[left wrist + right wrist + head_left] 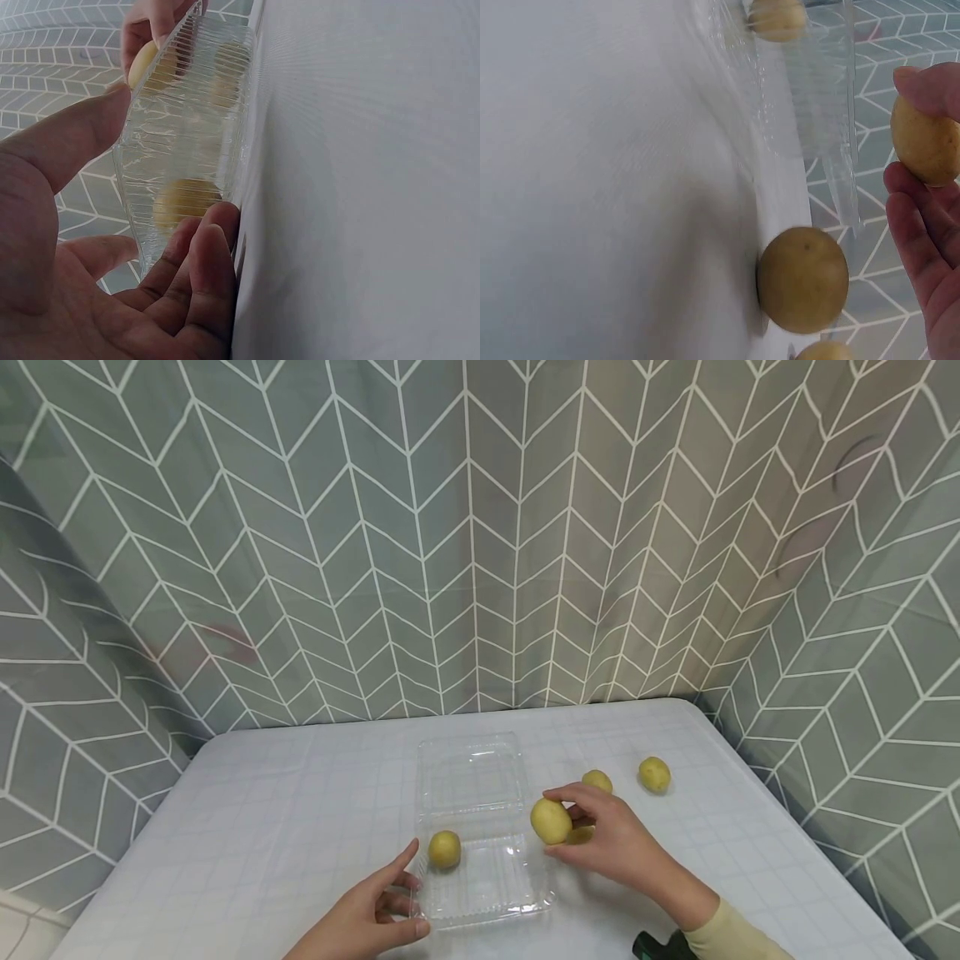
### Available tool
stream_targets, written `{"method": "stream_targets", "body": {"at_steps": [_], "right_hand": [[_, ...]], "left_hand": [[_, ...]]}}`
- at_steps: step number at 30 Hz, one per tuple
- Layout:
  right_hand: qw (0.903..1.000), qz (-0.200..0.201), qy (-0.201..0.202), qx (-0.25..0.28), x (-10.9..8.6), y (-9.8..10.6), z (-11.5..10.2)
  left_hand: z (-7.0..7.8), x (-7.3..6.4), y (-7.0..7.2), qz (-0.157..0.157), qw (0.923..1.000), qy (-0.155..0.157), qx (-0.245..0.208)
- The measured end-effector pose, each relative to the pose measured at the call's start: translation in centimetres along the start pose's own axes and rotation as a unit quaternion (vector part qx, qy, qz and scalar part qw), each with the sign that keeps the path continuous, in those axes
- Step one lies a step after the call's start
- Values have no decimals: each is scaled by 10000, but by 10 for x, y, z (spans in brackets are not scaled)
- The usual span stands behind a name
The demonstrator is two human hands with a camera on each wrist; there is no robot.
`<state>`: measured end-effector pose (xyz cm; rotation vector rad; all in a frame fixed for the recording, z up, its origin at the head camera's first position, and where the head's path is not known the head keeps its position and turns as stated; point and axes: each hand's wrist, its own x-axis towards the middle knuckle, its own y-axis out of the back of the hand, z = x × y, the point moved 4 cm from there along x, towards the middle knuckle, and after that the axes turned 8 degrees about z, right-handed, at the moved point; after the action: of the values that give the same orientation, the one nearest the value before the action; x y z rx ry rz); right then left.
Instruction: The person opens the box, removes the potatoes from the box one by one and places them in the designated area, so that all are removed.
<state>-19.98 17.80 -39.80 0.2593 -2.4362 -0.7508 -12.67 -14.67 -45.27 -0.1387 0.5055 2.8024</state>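
My right hand pinches a yellow potato between thumb and fingertips, just off the right side of a clear plastic clamshell container. The container lies with its lid folded back away from me. Inside its base, near the left wall, sits another potato, visible through the ribbed plastic in the left wrist view. My left hand rests against the container's left side, thumb at the near corner and index finger reaching along the wall. In the left wrist view, its loosely bent fingers touch the outer wall.
To the right, one potato lies on the white-covered table. A second potato is partly behind my right hand, and a third lies beneath it. A dark object shows by my right sleeve. Patterned curtains surround the table.
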Motion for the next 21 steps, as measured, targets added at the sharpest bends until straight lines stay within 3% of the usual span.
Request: {"method": "stream_targets", "body": {"at_steps": [10,21], "right_hand": [[9991,196,-358,-72,-8,14,14],[9977,462,-481,-144,-18,29,27]], "left_hand": [[3,-1,0,-6,10000,37,-43],[3,-1,-1,-33,9999,-7,-140]]}}
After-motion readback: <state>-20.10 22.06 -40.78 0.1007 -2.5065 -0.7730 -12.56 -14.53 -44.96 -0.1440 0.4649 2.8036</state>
